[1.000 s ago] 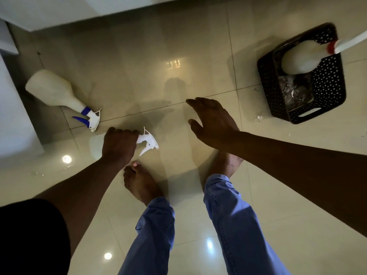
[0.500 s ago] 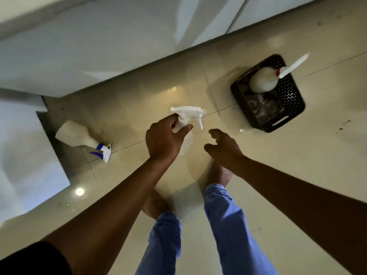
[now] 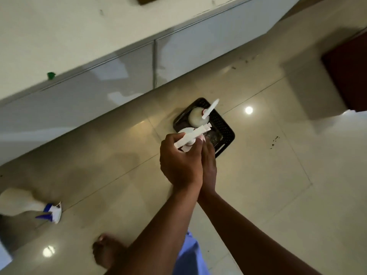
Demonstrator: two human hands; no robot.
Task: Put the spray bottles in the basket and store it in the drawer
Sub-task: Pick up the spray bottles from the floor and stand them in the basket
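Observation:
A black perforated basket (image 3: 225, 129) stands on the tiled floor near the cabinet base. Inside it stands a white spray bottle with a red collar (image 3: 198, 116). My left hand (image 3: 179, 163) grips the neck of a second spray bottle with an all-white trigger head (image 3: 191, 136), held over the basket's near left side. My right hand (image 3: 208, 165) is pressed against the left hand and the bottle from the right; its fingers are mostly hidden. A third bottle with a blue trigger (image 3: 29, 205) lies on its side on the floor at far left.
White glossy cabinet fronts (image 3: 119, 76) run diagonally behind the basket, under a countertop. A dark red-brown door or panel (image 3: 349, 76) stands at far right. My bare foot (image 3: 108, 251) and blue trouser leg are at the bottom. Dark specks mark the floor right of the basket.
My left hand lifted the white-trigger bottle off the floor and carried it right, over the basket. My right hand closed in against it. The view swung right and up.

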